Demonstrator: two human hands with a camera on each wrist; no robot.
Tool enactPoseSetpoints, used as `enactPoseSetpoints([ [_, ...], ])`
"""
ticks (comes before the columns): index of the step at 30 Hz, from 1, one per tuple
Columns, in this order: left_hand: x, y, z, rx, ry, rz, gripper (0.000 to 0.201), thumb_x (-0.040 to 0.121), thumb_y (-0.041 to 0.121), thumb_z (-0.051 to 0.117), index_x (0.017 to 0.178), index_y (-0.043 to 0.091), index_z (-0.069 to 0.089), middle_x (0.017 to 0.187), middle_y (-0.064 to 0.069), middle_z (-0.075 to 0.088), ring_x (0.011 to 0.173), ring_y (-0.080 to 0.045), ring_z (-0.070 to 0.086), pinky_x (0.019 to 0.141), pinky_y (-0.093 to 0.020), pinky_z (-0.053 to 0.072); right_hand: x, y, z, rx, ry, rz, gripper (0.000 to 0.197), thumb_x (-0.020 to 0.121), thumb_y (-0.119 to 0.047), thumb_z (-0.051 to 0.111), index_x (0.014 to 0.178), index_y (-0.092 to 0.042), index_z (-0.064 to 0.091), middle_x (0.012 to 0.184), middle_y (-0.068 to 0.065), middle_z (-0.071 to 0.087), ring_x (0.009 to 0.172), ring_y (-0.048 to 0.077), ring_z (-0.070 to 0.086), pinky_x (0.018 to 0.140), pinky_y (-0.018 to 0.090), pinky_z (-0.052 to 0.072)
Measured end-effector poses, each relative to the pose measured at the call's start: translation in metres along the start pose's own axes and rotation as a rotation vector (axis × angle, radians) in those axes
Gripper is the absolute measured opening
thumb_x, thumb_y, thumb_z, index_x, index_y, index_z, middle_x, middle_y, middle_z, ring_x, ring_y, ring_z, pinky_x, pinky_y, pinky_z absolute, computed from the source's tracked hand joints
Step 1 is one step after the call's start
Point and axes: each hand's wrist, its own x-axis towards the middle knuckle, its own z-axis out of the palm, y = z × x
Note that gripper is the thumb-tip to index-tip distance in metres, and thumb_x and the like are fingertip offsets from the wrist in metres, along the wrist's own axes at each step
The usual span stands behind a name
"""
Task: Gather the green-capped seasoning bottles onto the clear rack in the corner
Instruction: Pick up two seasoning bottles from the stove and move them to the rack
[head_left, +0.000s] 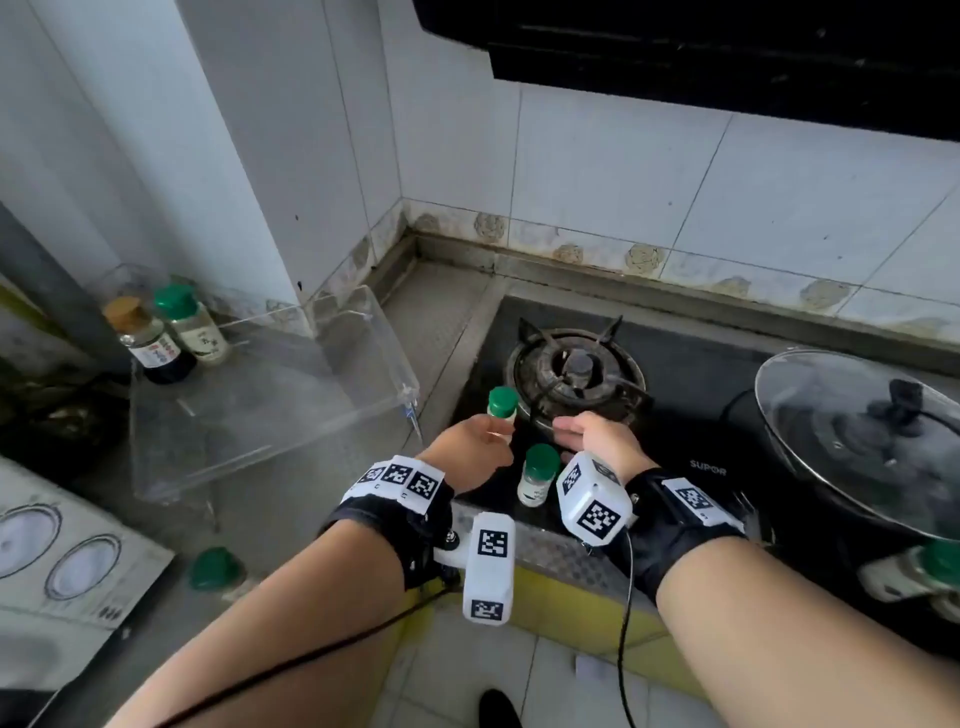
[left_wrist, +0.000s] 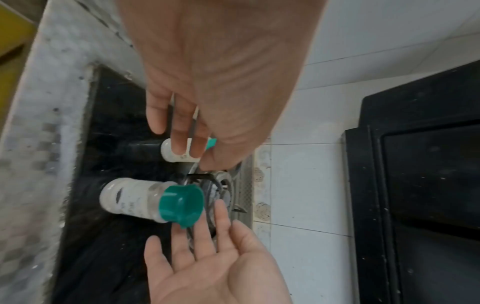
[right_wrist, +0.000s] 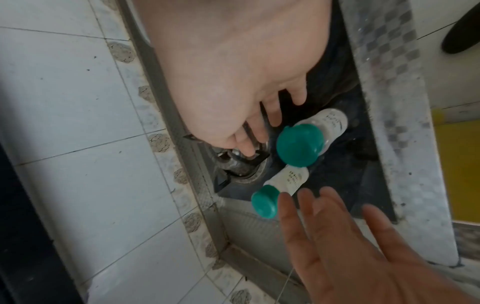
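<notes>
Nearest the camera, two bare forearms wearing black wrist straps with white marker blocks reach over the front edge of the counter (head_left: 291, 493). The left hand (head_left: 470, 457) is at the farther of two green-capped bottles (head_left: 502, 415); in the left wrist view its fingers (left_wrist: 182, 131) lie across the bottle's body, while in the right wrist view they appear straight beside it, so a grip cannot be told. The right hand (head_left: 597, 441) is spread, fingers straight, holding nothing, just right of the nearer bottle (head_left: 537, 475). Both bottles stand upright on the black stove (head_left: 691, 415), at its front left corner beside the burner (head_left: 576, 371). The clear rack (head_left: 270, 395) sits in the left corner of the counter; at its far left corner stand a third green-capped bottle (head_left: 189, 325) and a brown-capped dark bottle (head_left: 148, 340). A lidded pan (head_left: 862, 431) occupies the stove's right side.
</notes>
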Motion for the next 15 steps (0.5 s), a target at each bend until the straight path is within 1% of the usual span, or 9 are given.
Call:
enactPoseSetpoints([
  [2, 0.006, -0.006, 0.005, 0.029, -0.032, -0.026, 0.052, 0.087, 0.008, 0.058, 0.138, 0.014, 0.051, 0.135, -0.011, 0.058, 0.115, -0.025, 0.059, 0.098, -0.035, 0.048, 0.002, 0.006, -0.001, 0.022, 0.02, 0.021, 0.039, 0.093, -0.02, 0.039, 0.12, -0.006, 0.064, 0.129, 0.014, 0.06, 0.114, 0.026, 0.056, 0.086, 0.032, 0.043],
  [3, 0.008, -0.01, 0.009, 0.038, -0.066, -0.038, 0.056, 0.086, 0.006, 0.058, 0.141, 0.014, 0.048, 0.139, -0.011, 0.054, 0.122, -0.026, 0.057, 0.096, -0.032, 0.048, 0.002, 0.011, -0.002, 0.032, 0.025, 0.034, 0.039, 0.093, -0.022, 0.039, 0.119, -0.007, 0.064, 0.128, 0.013, 0.061, 0.11, 0.024, 0.057, 0.085, 0.033, 0.044],
  [5, 0.008, -0.016, 0.016, -0.001, -0.125, -0.056, 0.065, 0.085, 0.005, 0.06, 0.146, 0.015, 0.041, 0.143, -0.01, 0.05, 0.125, -0.023, 0.053, 0.089, -0.026, 0.046, 0.0, 0.017, -0.001, 0.043, 0.02, 0.061, 0.04, 0.094, -0.026, 0.038, 0.119, -0.01, 0.064, 0.122, 0.011, 0.064, 0.099, 0.021, 0.059, 0.078, 0.033, 0.045],
  [6, 0.008, -0.018, 0.02, -0.009, -0.125, -0.059, 0.069, 0.083, 0.007, 0.063, 0.147, 0.017, 0.039, 0.142, -0.009, 0.049, 0.124, -0.022, 0.053, 0.089, -0.025, 0.045, 0.0, 0.019, -0.002, 0.057, 0.015, 0.073, 0.04, 0.095, -0.027, 0.038, 0.121, -0.01, 0.063, 0.116, 0.009, 0.064, 0.092, 0.018, 0.059, 0.073, 0.032, 0.045],
  [8, 0.012, -0.02, 0.028, 0.008, -0.096, -0.028, 0.076, 0.077, 0.019, 0.07, 0.146, 0.024, 0.039, 0.139, -0.004, 0.053, 0.122, -0.018, 0.055, 0.097, -0.027, 0.045, 0.001, 0.02, -0.003, 0.074, 0.002, 0.071, 0.038, 0.096, -0.026, 0.037, 0.121, -0.011, 0.062, 0.108, 0.006, 0.063, 0.083, 0.014, 0.058, 0.065, 0.03, 0.043],
  [10, 0.018, -0.025, 0.034, 0.02, -0.084, 0.002, 0.082, 0.067, 0.035, 0.072, 0.143, 0.03, 0.041, 0.134, 0.0, 0.059, 0.118, -0.015, 0.059, 0.103, -0.033, 0.046, 0.002, 0.023, -0.006, 0.111, -0.008, 0.08, 0.033, 0.096, -0.025, 0.04, 0.116, -0.012, 0.062, 0.098, 0.005, 0.065, 0.08, 0.014, 0.06, 0.06, 0.029, 0.043],
  [11, 0.021, -0.027, 0.037, 0.011, -0.084, 0.011, 0.082, 0.065, 0.039, 0.073, 0.142, 0.031, 0.043, 0.13, 0.002, 0.063, 0.114, -0.014, 0.061, 0.102, -0.035, 0.048, 0.003, 0.024, -0.006, 0.125, -0.016, 0.09, 0.031, 0.096, -0.025, 0.041, 0.114, -0.012, 0.062, 0.094, 0.005, 0.066, 0.079, 0.015, 0.061, 0.058, 0.029, 0.044],
  [12, 0.021, -0.025, 0.039, -0.002, -0.085, 0.019, 0.078, 0.067, 0.039, 0.073, 0.14, 0.032, 0.045, 0.125, 0.002, 0.065, 0.111, -0.013, 0.063, 0.101, -0.035, 0.049, 0.002, 0.025, -0.007, 0.13, -0.023, 0.099, 0.03, 0.096, -0.026, 0.041, 0.112, -0.012, 0.062, 0.093, 0.006, 0.067, 0.079, 0.016, 0.063, 0.058, 0.029, 0.045],
  [15, 0.021, -0.02, 0.042, 0.021, -0.072, 0.028, 0.056, 0.078, 0.032, 0.069, 0.131, 0.031, 0.053, 0.114, 0.003, 0.069, 0.105, -0.014, 0.064, 0.098, -0.032, 0.05, 0.006, 0.026, -0.008, 0.134, -0.043, 0.111, 0.029, 0.097, -0.028, 0.041, 0.107, -0.012, 0.063, 0.094, 0.008, 0.069, 0.084, 0.019, 0.065, 0.061, 0.032, 0.047],
])
